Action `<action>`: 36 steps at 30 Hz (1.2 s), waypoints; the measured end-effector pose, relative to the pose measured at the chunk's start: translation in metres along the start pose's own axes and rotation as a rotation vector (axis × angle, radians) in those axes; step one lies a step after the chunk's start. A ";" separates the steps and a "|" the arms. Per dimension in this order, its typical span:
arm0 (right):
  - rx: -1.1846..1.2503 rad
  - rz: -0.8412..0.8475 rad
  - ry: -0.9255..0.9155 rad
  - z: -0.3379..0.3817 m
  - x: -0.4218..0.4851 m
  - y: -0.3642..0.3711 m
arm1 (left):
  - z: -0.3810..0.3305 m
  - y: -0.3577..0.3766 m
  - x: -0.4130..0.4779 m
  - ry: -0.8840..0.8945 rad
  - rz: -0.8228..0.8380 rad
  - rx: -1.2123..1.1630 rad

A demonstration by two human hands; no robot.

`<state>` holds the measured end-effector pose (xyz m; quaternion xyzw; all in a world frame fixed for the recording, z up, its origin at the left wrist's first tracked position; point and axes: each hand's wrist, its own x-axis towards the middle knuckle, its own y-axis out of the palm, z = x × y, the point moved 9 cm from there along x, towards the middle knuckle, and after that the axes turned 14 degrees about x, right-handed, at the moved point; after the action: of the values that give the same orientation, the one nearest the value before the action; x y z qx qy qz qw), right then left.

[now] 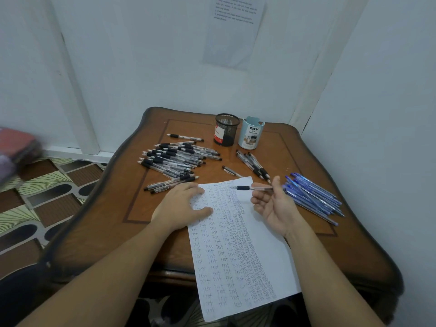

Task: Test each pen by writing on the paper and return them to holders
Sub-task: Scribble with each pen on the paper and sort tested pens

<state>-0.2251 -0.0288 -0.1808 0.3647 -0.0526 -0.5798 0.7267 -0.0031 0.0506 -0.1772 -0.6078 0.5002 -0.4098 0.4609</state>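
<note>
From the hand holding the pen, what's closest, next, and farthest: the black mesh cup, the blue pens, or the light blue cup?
1. Blue pens, just right of the right hand holding the pen.
2. Light blue cup, farther back.
3. Black mesh cup, left of the light blue cup.

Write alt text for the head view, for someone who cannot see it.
The right hand holds a black-grip pen over the paper filled with "test", which the left hand presses onto the wooden table. Black pens lie piled left, blue pens right; a black mesh holder and light-blue holder stand behind.
</note>
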 end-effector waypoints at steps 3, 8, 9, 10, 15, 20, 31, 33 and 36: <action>-0.095 -0.005 -0.108 0.006 -0.003 -0.006 | 0.000 0.000 0.001 0.000 0.003 0.000; -0.380 0.064 -0.224 0.008 -0.006 0.002 | 0.000 0.000 0.001 -0.003 0.006 -0.002; -0.415 0.086 -0.215 0.005 -0.007 0.006 | 0.000 -0.001 0.001 -0.004 0.006 -0.004; -0.433 0.101 -0.208 0.004 -0.007 0.010 | 0.000 -0.001 0.001 -0.004 0.008 -0.004; -0.486 0.027 -0.282 0.004 -0.004 0.005 | -0.003 -0.003 -0.001 0.001 0.005 -0.008; -0.615 -0.073 -0.385 0.003 0.003 -0.006 | -0.002 -0.003 0.000 -0.004 0.008 -0.001; -0.671 -0.003 -0.405 0.000 0.008 -0.005 | -0.001 0.000 0.001 -0.012 0.010 -0.004; -0.681 -0.004 -0.404 0.000 0.009 -0.006 | 0.000 -0.001 0.001 -0.012 0.004 -0.008; -0.687 -0.009 -0.390 0.000 0.011 -0.009 | 0.000 0.000 0.001 -0.013 0.006 -0.004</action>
<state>-0.2285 -0.0389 -0.1900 -0.0166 0.0091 -0.6254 0.7801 -0.0031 0.0498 -0.1770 -0.6097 0.4999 -0.4034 0.4643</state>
